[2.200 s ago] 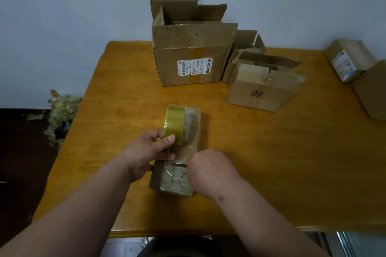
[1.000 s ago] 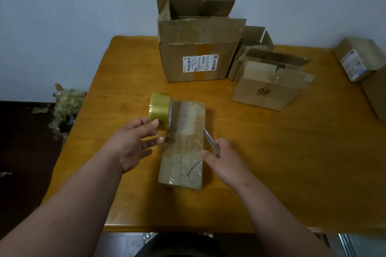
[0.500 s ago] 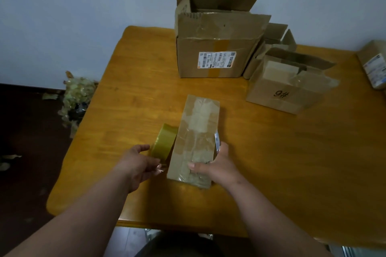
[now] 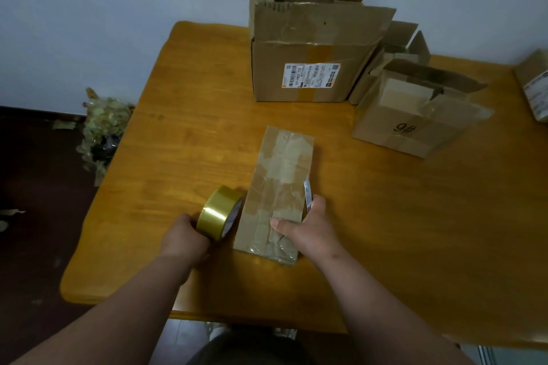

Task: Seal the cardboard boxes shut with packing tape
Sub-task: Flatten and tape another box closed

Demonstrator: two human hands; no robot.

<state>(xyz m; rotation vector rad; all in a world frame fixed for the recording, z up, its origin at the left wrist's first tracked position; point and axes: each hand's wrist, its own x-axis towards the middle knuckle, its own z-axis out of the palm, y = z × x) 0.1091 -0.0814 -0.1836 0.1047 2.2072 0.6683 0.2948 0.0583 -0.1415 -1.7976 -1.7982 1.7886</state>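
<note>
Cardboard flat box (image 4: 278,187), already taped, lies lengthwise near the table's (image 4: 184,139) front edge. Right hand (image 4: 308,231) grips its near right corner, thumb on top, a small cutter (image 4: 307,195) held alongside. Left hand (image 4: 184,238) clasps the tape roll (image 4: 218,212), touching the box's left edge. Bare wood spreads left and right; open boxes (image 4: 311,47) stand behind.

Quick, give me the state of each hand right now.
Left hand: grips the gold roll of packing tape.
Right hand: holds a small silvery blade, thumb on the flat taped cardboard box.
</note>
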